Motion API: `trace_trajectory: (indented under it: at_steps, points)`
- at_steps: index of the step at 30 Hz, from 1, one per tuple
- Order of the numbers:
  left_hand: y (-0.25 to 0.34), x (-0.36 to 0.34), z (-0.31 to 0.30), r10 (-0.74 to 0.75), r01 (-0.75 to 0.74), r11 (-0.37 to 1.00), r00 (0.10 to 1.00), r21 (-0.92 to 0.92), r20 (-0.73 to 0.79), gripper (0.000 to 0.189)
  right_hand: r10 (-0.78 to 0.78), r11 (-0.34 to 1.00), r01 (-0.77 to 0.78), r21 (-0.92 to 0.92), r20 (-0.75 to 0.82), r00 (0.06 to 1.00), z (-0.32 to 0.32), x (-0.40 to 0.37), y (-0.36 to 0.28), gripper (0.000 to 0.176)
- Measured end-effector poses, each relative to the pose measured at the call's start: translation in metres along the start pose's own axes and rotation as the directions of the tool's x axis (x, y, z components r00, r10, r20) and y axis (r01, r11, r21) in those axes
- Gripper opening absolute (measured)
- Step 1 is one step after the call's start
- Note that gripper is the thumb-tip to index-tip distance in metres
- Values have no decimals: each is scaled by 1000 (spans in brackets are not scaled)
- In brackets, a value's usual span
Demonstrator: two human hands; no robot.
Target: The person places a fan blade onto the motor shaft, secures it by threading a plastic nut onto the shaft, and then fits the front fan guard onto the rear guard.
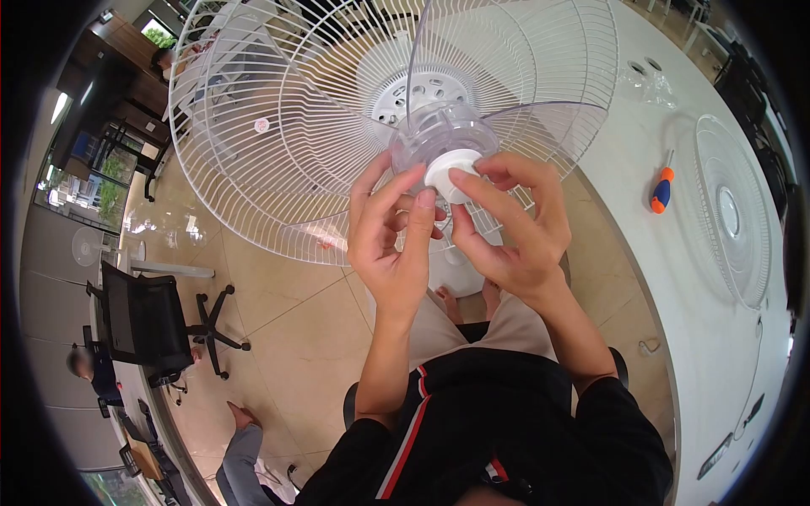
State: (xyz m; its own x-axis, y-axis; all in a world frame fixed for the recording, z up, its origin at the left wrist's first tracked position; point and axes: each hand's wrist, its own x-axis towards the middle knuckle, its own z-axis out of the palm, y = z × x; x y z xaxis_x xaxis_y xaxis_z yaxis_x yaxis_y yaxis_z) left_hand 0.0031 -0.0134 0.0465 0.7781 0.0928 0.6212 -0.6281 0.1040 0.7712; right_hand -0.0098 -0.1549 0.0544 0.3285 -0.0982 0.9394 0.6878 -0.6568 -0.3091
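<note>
A white round cap (452,175) sits at the hub of a clear fan blade (447,131), inside a white wire fan guard (278,143). My right hand (515,215) pinches the cap, its thumb and fingers on the face and rim. My left hand (395,232) is curled at the cap's left side, fingertips by the hub and thumb close to the cap's edge; whether it grips the cap or hub is unclear. Behind the blade shows the white motor housing (422,88) with round holes.
On the white table (675,278) at the right lie an orange and blue screwdriver (662,190), a round front guard (730,211) and a clear plastic bag (654,87). A black office chair (152,320) stands at the left. Other people are partly visible on the left.
</note>
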Motion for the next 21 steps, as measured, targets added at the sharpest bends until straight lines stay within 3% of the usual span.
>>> trace_trajectory:
  at_steps: [5, 10, 13, 16, 21]
  points:
    - [1, -1, 0, -18, 18, 1000, 1000, -11, -4, 25, 31, 999, -28, 43, -73, 997, 4, 2, -1, 50]
    - [1, -1, 1, -14, 14, 1000, 1000, -7, -10, 25, -34, 999, 34, -4, -1, 999, 1, -1, 3, 49]
    - [1, 0, 0, -2, 2, 1000, 1000, 10, -8, 26, 7, 999, -7, 38, -13, 1000, 2, -2, 1, 49]
    - [2, -1, 0, -24, 24, 1000, 1000, -3, -3, 26, 15, 998, -9, 63, -80, 997, 5, -2, 3, 50]
    - [0, 0, 0, 3, -3, 1000, 1000, 18, -2, 26, -69, 997, 69, 16, 5, 998, 0, 4, 1, 51]
